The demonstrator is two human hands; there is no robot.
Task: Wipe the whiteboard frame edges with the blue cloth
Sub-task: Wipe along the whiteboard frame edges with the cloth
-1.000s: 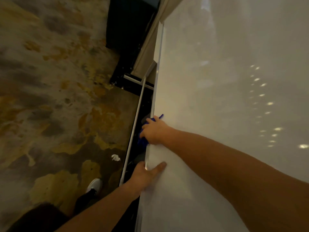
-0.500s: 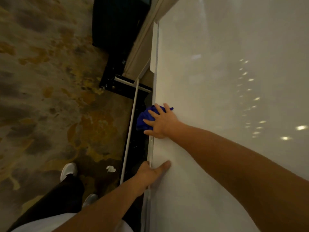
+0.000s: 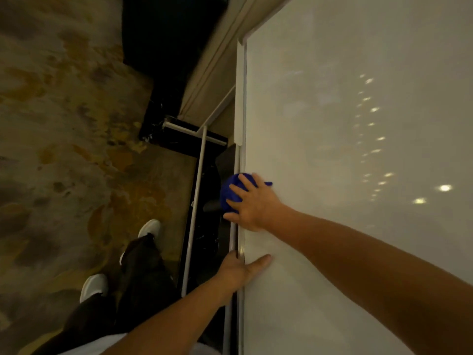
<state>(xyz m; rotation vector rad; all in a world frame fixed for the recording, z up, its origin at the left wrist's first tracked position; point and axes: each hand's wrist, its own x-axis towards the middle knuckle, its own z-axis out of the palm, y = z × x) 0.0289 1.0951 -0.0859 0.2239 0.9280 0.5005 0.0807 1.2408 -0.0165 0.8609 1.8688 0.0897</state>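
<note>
The blue cloth [image 3: 231, 192] sits bunched under the right hand [image 3: 252, 204], pressed against the left frame edge [image 3: 242, 98] of the whiteboard [image 3: 332, 149]; the fingers [image 3: 236, 198] spread over it and pin it to the rail rather than closing into a fist. It looks soft and light, likely to crumple and slide freely on the smooth frame, so it is probably best held flat under the palm with a fold wrapped round the edge; a loose corner could slip out. The left hand [image 3: 239, 271] grips the same edge lower down, thumb [image 3: 259, 260] on the board face, other fingers hidden behind the frame, apparently steadying the panel; it lies in the cloth's path if the wipe comes downward. Just beside the frame run a thin white rod [image 3: 195, 208] and a dark stand base [image 3: 184, 138], near enough to catch the cloth; beyond are patterned carpet [image 3: 64, 149] and the person's white shoes [image 3: 149, 226].
</note>
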